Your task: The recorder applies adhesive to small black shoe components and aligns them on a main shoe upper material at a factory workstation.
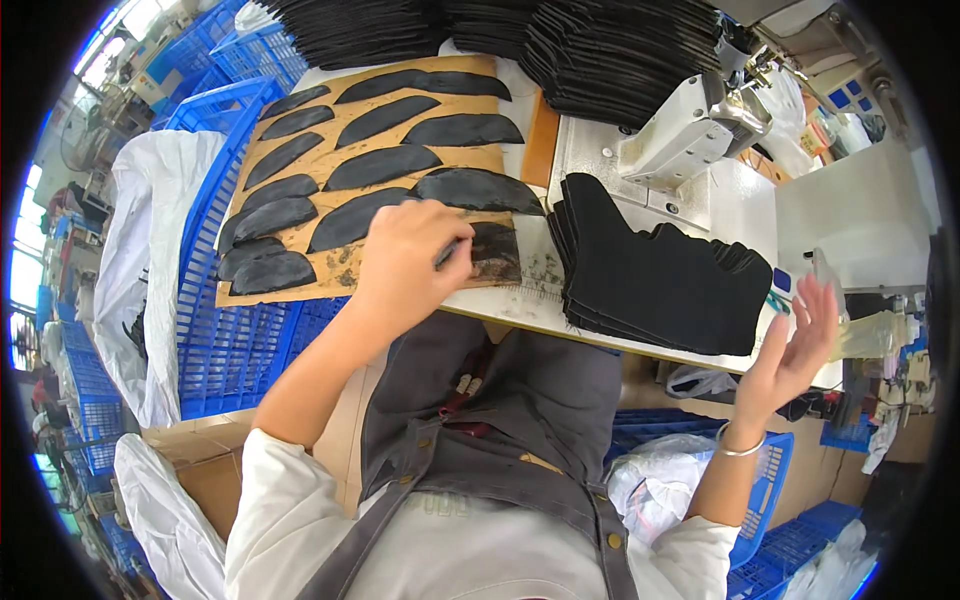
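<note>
My left hand (415, 255) is closed in a pinch over the near right part of a brown sheet (385, 170). A small dark thing shows between its thumb and fingers, too covered to name. Rows of shiny black crescent-shaped pieces (382, 168) lie on the sheet, some overlapping. Beside that hand the sheet's near corner is stained black. My right hand (795, 345) is raised at the table's right front edge, empty, its fingers apart. Just left of it lies a stack of black boot-shaped cut pieces (665, 285), which it does not visibly touch.
A white sewing machine (685, 130) stands behind the black stack. Tall piles of black pieces (620, 55) fill the table's back. A blue crate (225, 330) flanks the table on the left, with white sacking (150, 250) beside it. Another blue crate (765, 490) sits low at the right.
</note>
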A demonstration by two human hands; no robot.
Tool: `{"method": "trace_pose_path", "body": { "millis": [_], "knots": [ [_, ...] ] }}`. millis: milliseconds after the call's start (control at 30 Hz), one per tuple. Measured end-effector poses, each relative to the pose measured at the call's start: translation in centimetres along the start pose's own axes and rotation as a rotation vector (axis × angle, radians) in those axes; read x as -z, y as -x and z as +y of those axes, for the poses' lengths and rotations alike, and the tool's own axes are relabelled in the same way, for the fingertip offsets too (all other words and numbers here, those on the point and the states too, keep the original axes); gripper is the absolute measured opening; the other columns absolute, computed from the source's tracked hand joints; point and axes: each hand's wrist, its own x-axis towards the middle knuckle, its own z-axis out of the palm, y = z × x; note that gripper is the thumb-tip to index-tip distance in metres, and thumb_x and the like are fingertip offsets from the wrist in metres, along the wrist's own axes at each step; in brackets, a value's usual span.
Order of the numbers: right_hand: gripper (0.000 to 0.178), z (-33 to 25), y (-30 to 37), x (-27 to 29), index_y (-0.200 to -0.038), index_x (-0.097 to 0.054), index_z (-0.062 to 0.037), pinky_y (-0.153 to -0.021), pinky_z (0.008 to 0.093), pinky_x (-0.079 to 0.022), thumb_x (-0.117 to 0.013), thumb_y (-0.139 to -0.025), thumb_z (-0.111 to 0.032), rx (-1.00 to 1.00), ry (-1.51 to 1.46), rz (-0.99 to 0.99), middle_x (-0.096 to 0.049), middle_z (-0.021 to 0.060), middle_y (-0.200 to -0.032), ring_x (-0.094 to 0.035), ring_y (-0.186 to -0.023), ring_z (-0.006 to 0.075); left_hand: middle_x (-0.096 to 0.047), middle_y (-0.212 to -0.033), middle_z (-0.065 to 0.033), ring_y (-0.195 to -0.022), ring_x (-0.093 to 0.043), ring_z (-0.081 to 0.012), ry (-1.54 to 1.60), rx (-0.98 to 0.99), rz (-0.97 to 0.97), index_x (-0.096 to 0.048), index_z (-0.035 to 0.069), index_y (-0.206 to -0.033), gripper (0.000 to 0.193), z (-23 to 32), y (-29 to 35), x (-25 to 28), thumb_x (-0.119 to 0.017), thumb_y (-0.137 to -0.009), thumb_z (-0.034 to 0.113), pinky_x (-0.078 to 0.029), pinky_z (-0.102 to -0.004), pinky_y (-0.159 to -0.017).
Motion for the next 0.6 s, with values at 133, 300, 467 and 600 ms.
{"method": "trace_pose_path", "body": {
  "millis": [133,300,467,600],
  "knots": [
    [0.043,-5.9,1.9,-1.6,-0.122,-0.052,-0.0005,-0.081,0.0388,-0.048,-0.061,-0.079,-0.002,0.349,-0.175,-0.342,-0.061,0.0173,-0.104,-0.06,-0.094,0.0288,-0.064,-0.089,-0.0046,-0.076,-0.054,-0.008,0.62,0.393,0.258,-0.065,-0.001,-0.093,0.011,-0.8,1.1,1.7,-0.064,-0.082,-0.001,-0.043,-0.0212,-0.071],
    [0.056,-11.3,2.5,-6.3,-0.122,-0.052,-0.0014,-0.076,0.0329,-0.05,-0.073,-0.071,-0.001,-0.042,-0.613,-0.673,-0.055,0.0134,-0.115,-0.057,-0.096,0.0246,-0.065,-0.099,-0.0054,-0.086,-0.061,-0.0115,1.481,0.562,0.339,-0.064,0.0,-0.099,0.013,4.2,0.2,4.8,-0.06,-0.087,0.002,-0.049,-0.0267,-0.078],
    [0.037,-12.5,4.9,-8.2,-0.114,-0.051,-0.0032,-0.087,0.0285,-0.044,-0.068,-0.081,0.001,-0.705,-1.252,-0.76,-0.052,0.0036,-0.117,-0.052,-0.103,0.0126,-0.065,-0.104,-0.007,-0.093,-0.063,-0.0157,1.856,0.462,0.245,-0.06,0.003,-0.105,0.016,6.6,-0.6,4.8,-0.057,-0.091,0.011,-0.051,-0.0319,-0.083],
    [0.027,-11.4,6.2,-8.1,-0.106,-0.054,-0.002,-0.085,0.0272,-0.045,-0.064,-0.083,0.004,-0.755,-1.345,-0.77,-0.054,0.003,-0.11,-0.053,-0.098,0.0097,-0.065,-0.104,-0.007,-0.097,-0.062,-0.0159,1.913,0.423,0.283,-0.06,0.003,-0.106,0.018,7.7,-1.3,4.1,-0.057,-0.091,0.013,-0.05,-0.0326,-0.086]
  ]
}}
